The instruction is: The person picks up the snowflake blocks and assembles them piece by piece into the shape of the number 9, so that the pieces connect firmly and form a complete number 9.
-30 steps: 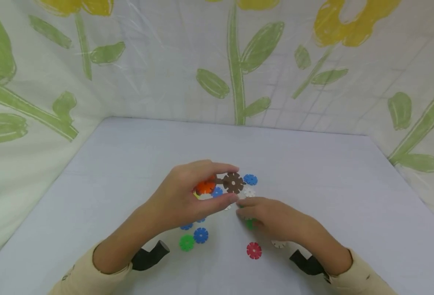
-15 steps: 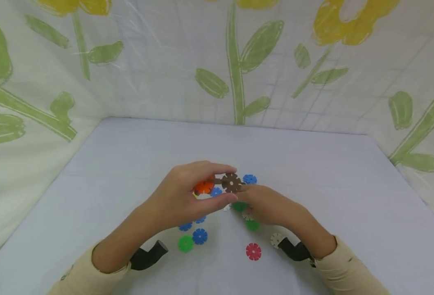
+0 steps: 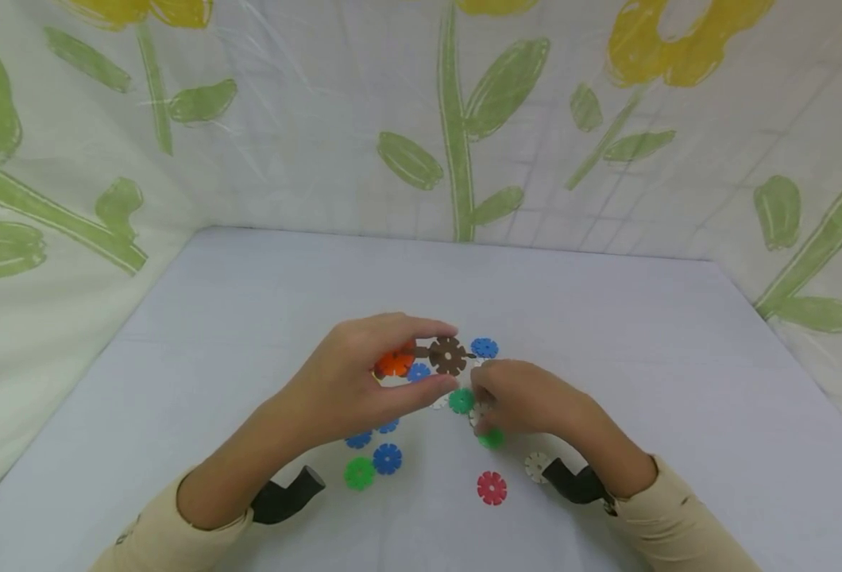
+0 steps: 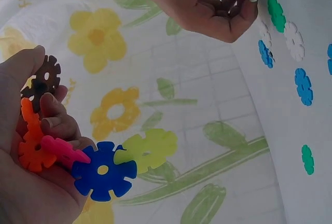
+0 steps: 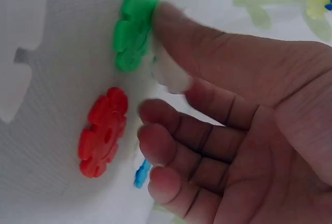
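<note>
My left hand is raised over the table and pinches a cluster of joined snowflake discs between thumb and fingers. In the head view a brown disc and an orange disc show. The left wrist view shows the brown disc, orange disc, a pink piece, a blue disc and a yellow-green disc. My right hand is low at the table just right of the cluster, pinching a white disc between thumb and fingers.
Loose discs lie on the white table: green, green, white, red, blue, green, blue. Floral plastic sheeting walls off the back and sides.
My right hand moved up and left towards the brown disc, then drew back a little onto the white disc, uncovering two green discs. My left hand has barely moved.
</note>
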{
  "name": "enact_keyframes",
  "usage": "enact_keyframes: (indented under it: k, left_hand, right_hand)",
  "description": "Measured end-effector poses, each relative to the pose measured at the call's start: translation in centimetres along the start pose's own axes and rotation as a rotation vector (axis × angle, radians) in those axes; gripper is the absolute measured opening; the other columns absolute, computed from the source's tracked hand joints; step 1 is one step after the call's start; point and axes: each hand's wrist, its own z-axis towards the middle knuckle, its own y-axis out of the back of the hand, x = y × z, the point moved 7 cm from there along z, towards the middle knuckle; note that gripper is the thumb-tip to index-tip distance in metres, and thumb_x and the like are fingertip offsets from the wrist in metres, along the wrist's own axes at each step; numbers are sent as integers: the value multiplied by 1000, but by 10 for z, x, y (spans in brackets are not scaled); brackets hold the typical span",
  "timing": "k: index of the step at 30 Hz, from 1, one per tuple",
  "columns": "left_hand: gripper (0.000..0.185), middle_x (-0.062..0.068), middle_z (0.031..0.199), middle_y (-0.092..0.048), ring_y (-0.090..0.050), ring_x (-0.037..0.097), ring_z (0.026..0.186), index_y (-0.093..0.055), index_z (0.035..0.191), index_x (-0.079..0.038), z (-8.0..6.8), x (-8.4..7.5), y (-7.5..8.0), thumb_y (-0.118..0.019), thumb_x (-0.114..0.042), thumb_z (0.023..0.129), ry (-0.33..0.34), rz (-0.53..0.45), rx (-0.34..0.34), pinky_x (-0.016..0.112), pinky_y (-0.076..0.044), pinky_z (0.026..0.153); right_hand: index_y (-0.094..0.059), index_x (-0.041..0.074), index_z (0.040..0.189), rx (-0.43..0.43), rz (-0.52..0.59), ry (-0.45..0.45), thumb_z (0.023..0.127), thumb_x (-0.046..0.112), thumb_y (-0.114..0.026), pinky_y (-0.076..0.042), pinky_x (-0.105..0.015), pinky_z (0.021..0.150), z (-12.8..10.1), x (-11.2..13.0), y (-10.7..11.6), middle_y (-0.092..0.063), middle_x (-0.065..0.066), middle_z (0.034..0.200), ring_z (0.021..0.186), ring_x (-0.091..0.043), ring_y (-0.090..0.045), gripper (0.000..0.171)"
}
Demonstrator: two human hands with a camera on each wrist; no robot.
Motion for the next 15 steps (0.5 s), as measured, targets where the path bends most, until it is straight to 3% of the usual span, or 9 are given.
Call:
enact_keyframes:
  k: [7,11,15]
  left_hand:
    - [42,-3,112,-71,-67,5,100,-67,123,-7,-1,2,-1,-82,-17,85,1,-11,7,23,-55,82]
    - [42,-3,111,-72,-67,6,99,-67,123,-6,-1,2,-1,-82,-16,85,-4,-11,3,23,-55,81]
    - [42,-2,108,-72,-68,7,98,-67,122,-3,-1,2,0,-82,-15,85,-1,-25,0,24,-55,83]
  right_hand:
    - [-57,19,92,-51,104,111,95,16,-70,-45,-27,55,-8,7,13,-51,8,65,58,-9,-50,14]
    - [-62,17,100,-203,214,257,97,15,-68,-49,-27,57,-20,21,38,-56,11,72,60,-7,-53,7]
    - [-67,15,104,-390,313,430,94,8,-70,-54,-27,65,-39,37,62,-64,12,85,70,-7,-58,13]
